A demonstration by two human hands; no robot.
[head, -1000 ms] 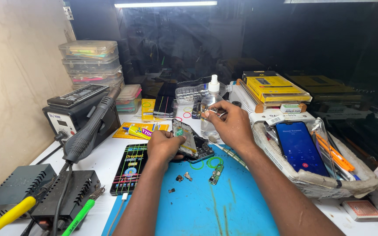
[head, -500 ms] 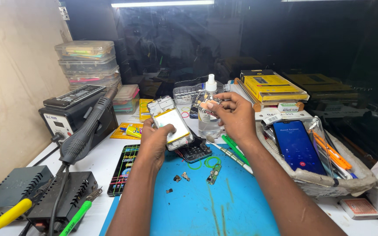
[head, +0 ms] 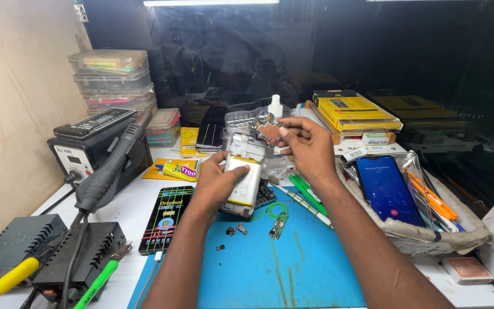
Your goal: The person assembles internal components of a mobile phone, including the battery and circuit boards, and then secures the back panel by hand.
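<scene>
Gripping an opened phone (head: 243,176) with its back off and silver battery showing, the left hand (head: 215,184) holds it upright above the far edge of the blue mat (head: 293,269), fingers wrapped round its left side and thumb across the battery. The right hand (head: 310,147), just right of the phone's top, pinches a small circuit board (head: 267,130) between thumb and fingertips, lifted slightly farther and higher than the phone. On the mat below lie a green loop (head: 276,209), a tiny green board (head: 278,225) and several dark bits (head: 234,231). Left of the mat a second phone (head: 166,218) with a striped, colourful screen lies flat. Farther left, a hot-air wand (head: 112,163) leans against a black station (head: 90,143), with stacked clear boxes (head: 112,77) behind. Right of the hands, a tray (head: 430,237) holds a phone with a lit blue screen (head: 389,191) and orange tools (head: 430,197). Yellow boxes (head: 355,111) and a white bottle (head: 275,106) stand at the far side.
</scene>
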